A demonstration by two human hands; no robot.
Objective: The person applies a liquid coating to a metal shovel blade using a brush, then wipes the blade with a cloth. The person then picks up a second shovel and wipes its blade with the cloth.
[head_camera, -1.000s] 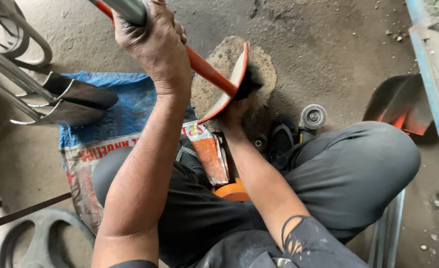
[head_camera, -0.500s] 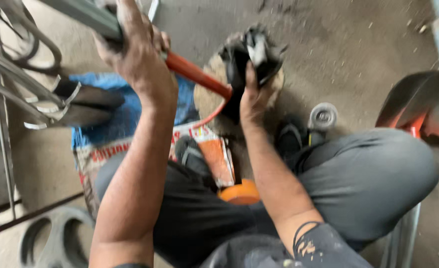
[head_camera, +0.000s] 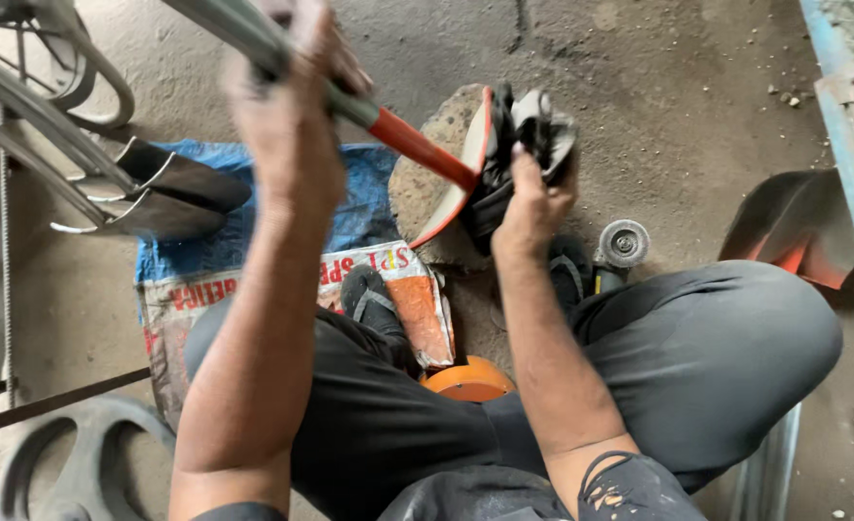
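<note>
My left hand (head_camera: 287,125) grips the grey metal handle of a shovel (head_camera: 253,39), which turns orange-red near the blade. The orange shovel blade (head_camera: 458,183) stands on edge over a rough stone (head_camera: 417,183) on the ground. My right hand (head_camera: 531,198) holds a black and grey rag (head_camera: 533,130) pressed against the back of the blade. I sit cross-legged in dark trousers, and both forearms reach forward.
A blue and white woven sack (head_camera: 195,289) lies under my legs, with black sandals (head_camera: 374,304) on it. Two more shovel blades (head_camera: 171,193) lie at left, another (head_camera: 794,227) at right. An angle grinder disc (head_camera: 623,243), an orange round object (head_camera: 470,378) and a grey wheel (head_camera: 80,463) are near.
My right hand has come up from under the blade with the rag and now presses it on the blade's back. The blade has turned more on edge, and my left hand slid along the handle.
</note>
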